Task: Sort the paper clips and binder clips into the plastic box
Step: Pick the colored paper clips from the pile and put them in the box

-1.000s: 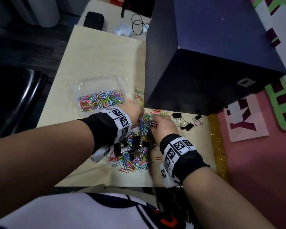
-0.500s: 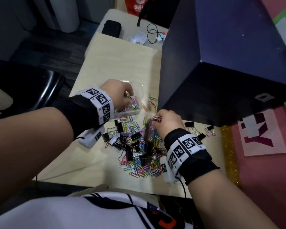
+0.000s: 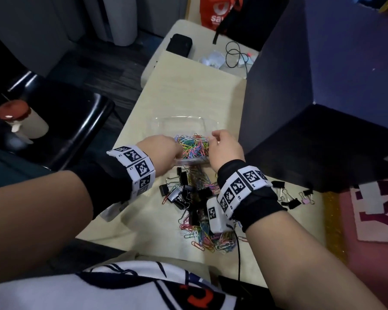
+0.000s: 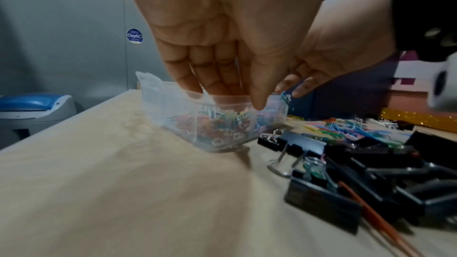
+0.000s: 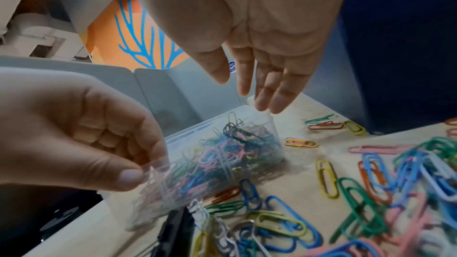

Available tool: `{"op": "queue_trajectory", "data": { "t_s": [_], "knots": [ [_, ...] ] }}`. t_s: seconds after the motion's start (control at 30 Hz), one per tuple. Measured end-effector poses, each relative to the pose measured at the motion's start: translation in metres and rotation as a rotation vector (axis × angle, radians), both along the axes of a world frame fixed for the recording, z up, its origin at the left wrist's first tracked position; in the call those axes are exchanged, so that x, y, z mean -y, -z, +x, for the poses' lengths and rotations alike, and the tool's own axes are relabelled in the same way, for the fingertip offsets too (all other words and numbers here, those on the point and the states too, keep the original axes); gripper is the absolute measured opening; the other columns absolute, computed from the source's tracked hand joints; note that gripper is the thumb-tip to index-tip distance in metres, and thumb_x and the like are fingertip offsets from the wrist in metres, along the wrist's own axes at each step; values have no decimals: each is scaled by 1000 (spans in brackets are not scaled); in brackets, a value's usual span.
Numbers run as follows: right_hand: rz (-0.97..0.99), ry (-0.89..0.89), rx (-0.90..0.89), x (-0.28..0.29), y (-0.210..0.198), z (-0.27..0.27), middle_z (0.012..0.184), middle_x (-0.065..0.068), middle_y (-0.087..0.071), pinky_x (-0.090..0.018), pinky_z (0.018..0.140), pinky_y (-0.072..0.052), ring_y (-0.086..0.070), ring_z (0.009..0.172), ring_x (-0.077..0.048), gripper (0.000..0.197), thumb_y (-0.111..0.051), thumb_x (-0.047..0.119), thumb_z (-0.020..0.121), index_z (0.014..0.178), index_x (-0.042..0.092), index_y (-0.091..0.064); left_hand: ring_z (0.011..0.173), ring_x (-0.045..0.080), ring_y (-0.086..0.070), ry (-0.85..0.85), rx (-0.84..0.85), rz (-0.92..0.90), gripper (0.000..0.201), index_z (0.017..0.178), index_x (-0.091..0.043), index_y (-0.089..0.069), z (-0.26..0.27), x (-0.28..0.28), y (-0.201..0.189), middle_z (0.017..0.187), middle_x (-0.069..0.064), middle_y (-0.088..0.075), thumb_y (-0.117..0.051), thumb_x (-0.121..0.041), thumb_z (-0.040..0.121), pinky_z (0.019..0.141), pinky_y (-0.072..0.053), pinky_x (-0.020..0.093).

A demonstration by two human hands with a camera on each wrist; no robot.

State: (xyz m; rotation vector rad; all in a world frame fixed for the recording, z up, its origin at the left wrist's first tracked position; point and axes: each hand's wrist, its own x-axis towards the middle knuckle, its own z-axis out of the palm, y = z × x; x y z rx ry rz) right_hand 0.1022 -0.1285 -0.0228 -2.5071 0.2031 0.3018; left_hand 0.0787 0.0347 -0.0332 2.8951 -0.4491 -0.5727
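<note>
A clear plastic box (image 3: 182,119) holding several coloured paper clips stands on the beige table (image 3: 188,90), just beyond the loose pile. My left hand (image 3: 175,151) pinches the box's near left wall (image 5: 158,173), thumb outside and fingers curled inside. My right hand (image 3: 213,139) hovers over the box's right side with straight fingers (image 5: 272,95) and nothing in them. The pile of paper clips (image 3: 211,236) and black binder clips (image 3: 184,193) lies under my wrists. A few more binder clips (image 3: 289,198) lie to the right.
A large dark blue box (image 3: 323,108) stands close on the right of the plastic box. A black chair (image 3: 72,121) with a red-capped bottle (image 3: 20,117) is on the left. A black pouch (image 3: 179,44) and a cable (image 3: 235,54) lie at the far end.
Both hands left the pile and went forward to the plastic box. The left hand took hold of its wall. The right hand, which pinched clips before, now hangs open over the box.
</note>
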Motion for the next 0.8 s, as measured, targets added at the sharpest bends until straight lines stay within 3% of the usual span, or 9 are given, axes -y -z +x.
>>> {"op": "queue_trajectory", "data": {
  "t_s": [0.17,0.3,0.4,0.47,0.57,0.63,0.73,0.8],
  "knots": [
    [-48,63,4,7,7,13,133,-9,-47,-26,89,-39,-56,108,-26,34,-35,12,98,124,15,-56,98,27,-58,14,-4,6,19,103,-22,-61,-3,-7,1,107,3,-60,-49,-15,91,80,-46,35],
    [-107,39,-119,10,19,20,140,-12,-43,-33,98,-40,-51,121,-30,41,-37,6,96,136,13,-46,94,26,-58,14,4,1,15,98,-22,-60,-5,-14,4,102,2,-60,-50,-14,90,76,-45,33],
    [-224,-94,-198,10,32,16,134,-13,-42,-37,102,-42,-51,118,-31,28,-51,1,89,116,7,-54,94,26,-58,16,16,-4,15,97,-22,-59,-5,-18,5,101,2,-60,-50,-13,89,72,-40,30],
    [-296,-174,-199,10,39,10,129,-12,-41,-38,101,-42,-49,116,-31,22,-51,1,86,108,5,-53,92,26,-57,24,24,-6,15,97,-22,-59,-5,-19,5,100,2,-60,-50,-13,89,70,-39,30],
    [-304,-316,-193,14,34,-9,130,-11,-39,-37,97,-40,-50,115,-30,33,-38,-5,85,115,4,-49,90,26,-58,39,30,-12,15,95,-22,-59,-3,-17,5,97,3,-60,-50,-12,88,70,-41,32],
    [-294,-406,-214,23,31,-24,141,-9,-35,-35,101,-36,-46,123,-29,49,-38,-10,81,128,4,-45,89,27,-58,47,41,-13,15,95,-22,-59,-1,-15,5,96,3,-60,-51,-12,88,71,-43,33],
    [-286,-473,-249,40,26,-48,159,0,-17,-28,115,-19,-23,144,-20,73,-38,-14,81,148,14,-31,88,26,-59,67,63,-12,15,94,-23,-60,2,-7,7,95,2,-60,-54,-11,87,68,-43,33],
    [-303,-509,-279,50,22,-56,160,6,-12,-21,116,-11,-15,146,-11,77,-38,-14,82,150,21,-28,86,25,-58,76,78,-16,14,93,-22,-60,5,-1,9,93,2,-61,-54,-11,87,66,-41,32]
  ]
}}
